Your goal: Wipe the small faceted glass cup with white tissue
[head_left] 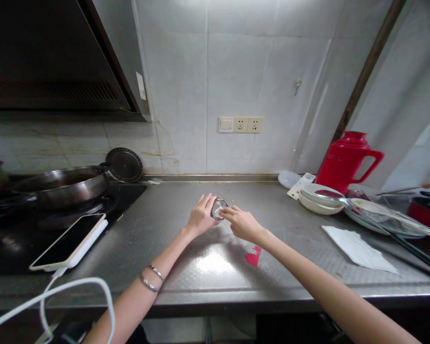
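Note:
My left hand [200, 216] curls round a small clear glass [218, 208] tipped on its side above the steel counter [186, 239]. My right hand [241, 223] meets it from the right, fingers pinched on a bit of white cloth or tissue pressed into the glass's mouth. Two bracelets sit on my left wrist. A small red scrap [253, 256] lies on the counter just below my right wrist.
A phone [71, 241] on a white power bank with a white cable lies at the left by the black hob and wok [62, 185]. To the right are a red jug [344, 160], stacked white bowls [320, 196], plates and a paper napkin [358, 248].

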Tool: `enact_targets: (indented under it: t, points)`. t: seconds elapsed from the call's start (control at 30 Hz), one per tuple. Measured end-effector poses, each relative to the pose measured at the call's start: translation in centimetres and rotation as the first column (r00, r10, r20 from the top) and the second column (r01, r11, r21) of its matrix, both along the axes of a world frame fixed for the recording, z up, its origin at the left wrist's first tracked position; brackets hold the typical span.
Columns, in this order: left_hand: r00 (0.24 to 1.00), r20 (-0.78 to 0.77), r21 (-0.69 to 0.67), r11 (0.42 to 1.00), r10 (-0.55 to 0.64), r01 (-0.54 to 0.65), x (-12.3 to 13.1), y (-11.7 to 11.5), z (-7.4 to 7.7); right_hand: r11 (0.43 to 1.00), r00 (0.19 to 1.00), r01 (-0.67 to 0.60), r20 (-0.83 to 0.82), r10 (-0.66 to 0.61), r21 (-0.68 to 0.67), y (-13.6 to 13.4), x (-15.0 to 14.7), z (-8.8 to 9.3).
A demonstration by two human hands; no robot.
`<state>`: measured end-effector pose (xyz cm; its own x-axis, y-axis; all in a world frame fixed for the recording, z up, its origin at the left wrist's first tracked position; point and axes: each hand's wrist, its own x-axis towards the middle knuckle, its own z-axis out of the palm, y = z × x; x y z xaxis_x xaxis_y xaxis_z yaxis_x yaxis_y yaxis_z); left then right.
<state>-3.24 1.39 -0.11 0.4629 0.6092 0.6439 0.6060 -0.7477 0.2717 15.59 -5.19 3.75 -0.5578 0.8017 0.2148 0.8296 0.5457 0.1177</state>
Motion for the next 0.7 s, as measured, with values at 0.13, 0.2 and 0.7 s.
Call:
enact_targets:
  t: [0.13,0.2,0.7]
  points:
    - [0.998,0.051,-0.024,0.999,0.034,-0.032,0.3,-0.2,-0.1,0.999,0.989,0.021,-0.148,-0.028,-0.049,0.1,-0.4,-0.7]
    - [0.995,0.098,-0.054,0.998,0.019,-0.014,0.5,-0.5,-0.1,1.0,0.991,0.006,-0.135,-0.008,-0.016,0.4,-0.1,-0.5]
    - [0.782,0.557,-0.827,0.106,0.279,0.552,1.6,-1.0,1.6,0.901,0.86,-0.43,0.325,0.392,0.051,2.5,3.2,3.1]
